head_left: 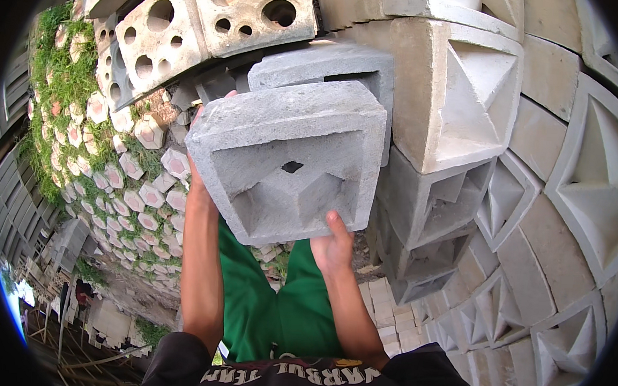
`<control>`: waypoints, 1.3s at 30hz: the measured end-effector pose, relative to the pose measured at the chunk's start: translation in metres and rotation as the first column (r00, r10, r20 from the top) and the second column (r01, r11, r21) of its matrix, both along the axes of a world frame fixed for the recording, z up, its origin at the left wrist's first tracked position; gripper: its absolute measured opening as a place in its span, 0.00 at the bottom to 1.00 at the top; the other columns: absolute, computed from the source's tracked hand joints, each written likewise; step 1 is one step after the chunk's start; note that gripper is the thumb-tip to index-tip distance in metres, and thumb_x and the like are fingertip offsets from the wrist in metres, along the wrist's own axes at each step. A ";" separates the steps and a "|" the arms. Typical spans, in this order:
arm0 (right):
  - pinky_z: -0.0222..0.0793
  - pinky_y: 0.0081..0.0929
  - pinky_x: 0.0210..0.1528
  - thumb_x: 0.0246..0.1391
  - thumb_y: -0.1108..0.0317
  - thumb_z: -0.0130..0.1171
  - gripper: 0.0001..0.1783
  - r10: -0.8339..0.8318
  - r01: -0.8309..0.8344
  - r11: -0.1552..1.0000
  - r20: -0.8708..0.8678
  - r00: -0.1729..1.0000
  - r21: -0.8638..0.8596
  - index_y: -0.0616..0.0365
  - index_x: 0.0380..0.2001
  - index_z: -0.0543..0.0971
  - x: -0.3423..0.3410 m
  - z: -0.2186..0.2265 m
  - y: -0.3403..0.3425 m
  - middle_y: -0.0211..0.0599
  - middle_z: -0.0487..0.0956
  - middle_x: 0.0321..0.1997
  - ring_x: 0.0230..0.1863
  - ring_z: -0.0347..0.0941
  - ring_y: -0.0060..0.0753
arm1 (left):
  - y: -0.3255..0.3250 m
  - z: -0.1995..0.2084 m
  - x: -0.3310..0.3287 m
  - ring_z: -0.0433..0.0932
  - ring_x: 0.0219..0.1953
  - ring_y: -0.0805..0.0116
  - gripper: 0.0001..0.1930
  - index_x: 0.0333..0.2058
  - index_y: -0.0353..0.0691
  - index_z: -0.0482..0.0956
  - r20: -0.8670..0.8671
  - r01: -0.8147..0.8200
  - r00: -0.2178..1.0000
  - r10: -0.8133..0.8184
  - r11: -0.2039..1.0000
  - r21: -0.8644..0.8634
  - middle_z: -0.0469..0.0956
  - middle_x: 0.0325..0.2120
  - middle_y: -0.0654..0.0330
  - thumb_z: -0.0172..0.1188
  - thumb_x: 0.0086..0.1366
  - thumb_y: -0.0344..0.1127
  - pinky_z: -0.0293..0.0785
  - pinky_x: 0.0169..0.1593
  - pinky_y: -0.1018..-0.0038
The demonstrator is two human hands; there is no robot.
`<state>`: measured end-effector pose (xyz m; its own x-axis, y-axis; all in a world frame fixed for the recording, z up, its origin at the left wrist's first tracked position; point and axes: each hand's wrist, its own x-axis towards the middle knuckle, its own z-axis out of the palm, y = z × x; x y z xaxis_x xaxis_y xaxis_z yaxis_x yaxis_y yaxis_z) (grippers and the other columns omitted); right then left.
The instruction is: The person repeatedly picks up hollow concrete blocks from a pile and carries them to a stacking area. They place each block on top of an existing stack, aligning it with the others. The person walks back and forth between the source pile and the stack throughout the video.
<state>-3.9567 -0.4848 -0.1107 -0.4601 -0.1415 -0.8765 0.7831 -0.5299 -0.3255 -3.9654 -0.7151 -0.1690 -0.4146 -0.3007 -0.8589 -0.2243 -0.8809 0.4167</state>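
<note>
A grey concrete breeze block (292, 115) is held up in front of my body. Its recessed face has angled facets and a small dark hole near the middle. My left hand (197, 145) grips the block's left side, with most of the fingers hidden behind it. Under the lower right edge, my right hand (335, 249) supports the block, its thumb over the front rim and its other fingers out of sight. Right behind stands another grey block (316, 56), partly covered by the held one.
Stacked pale blocks with pyramid-like faces (478, 90) rise on the right. Blocks with round holes (255, 15) sit in a row at the far left. Hexagonal pavers (132, 199) with grass between them lie on the ground to the left.
</note>
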 end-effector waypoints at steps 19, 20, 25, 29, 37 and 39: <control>0.51 0.45 0.65 0.42 0.76 0.55 0.39 0.028 -0.034 0.992 0.046 0.999 0.122 0.61 0.61 0.57 -0.060 0.021 0.007 0.41 0.63 0.60 0.63 0.57 0.42 | 0.017 0.023 -0.067 0.65 0.57 0.61 0.38 0.64 0.37 0.57 0.049 -0.076 0.996 0.076 0.997 -0.007 0.62 0.59 0.53 0.47 0.62 0.58 0.58 0.60 0.70; 0.51 0.45 0.65 0.42 0.76 0.55 0.40 0.016 -0.023 0.991 0.051 0.999 0.129 0.60 0.61 0.57 -0.059 0.021 0.009 0.41 0.63 0.60 0.63 0.57 0.42 | 0.019 0.022 -0.073 0.65 0.57 0.62 0.38 0.64 0.38 0.56 0.048 -0.061 0.997 0.062 0.998 -0.006 0.62 0.59 0.54 0.47 0.62 0.57 0.58 0.60 0.70; 0.50 0.47 0.66 0.41 0.76 0.54 0.40 -0.023 0.017 0.991 0.048 0.999 0.131 0.59 0.62 0.56 -0.062 0.019 0.010 0.41 0.62 0.61 0.64 0.56 0.43 | 0.022 0.039 -0.086 0.67 0.55 0.64 0.33 0.60 0.37 0.63 0.082 0.001 0.997 -0.007 0.998 0.070 0.68 0.55 0.55 0.45 0.65 0.56 0.58 0.59 0.70; 0.50 0.47 0.66 0.40 0.76 0.52 0.40 -0.043 0.039 0.987 0.018 0.999 0.155 0.59 0.61 0.57 -0.066 0.021 0.005 0.41 0.62 0.60 0.64 0.56 0.44 | 0.024 0.034 -0.087 0.74 0.38 0.62 0.23 0.36 0.40 0.78 0.040 -0.089 0.995 0.087 0.995 0.054 0.78 0.35 0.56 0.52 0.61 0.57 0.69 0.46 0.68; 0.51 0.46 0.66 0.40 0.75 0.52 0.38 -0.051 0.049 0.989 0.013 0.999 0.137 0.60 0.60 0.59 -0.080 0.013 0.007 0.41 0.64 0.59 0.63 0.58 0.44 | 0.025 0.042 -0.106 0.72 0.47 0.64 0.25 0.49 0.40 0.72 0.081 -0.183 0.981 0.174 0.976 0.121 0.75 0.44 0.57 0.47 0.65 0.55 0.65 0.54 0.69; 0.51 0.46 0.65 0.40 0.75 0.52 0.38 -0.043 0.041 0.989 0.014 0.999 0.145 0.60 0.60 0.59 -0.081 0.014 0.006 0.40 0.64 0.59 0.63 0.58 0.44 | 0.025 0.042 -0.108 0.71 0.49 0.65 0.26 0.53 0.41 0.70 0.045 -0.162 0.986 0.157 0.979 0.124 0.73 0.47 0.58 0.44 0.67 0.54 0.63 0.56 0.70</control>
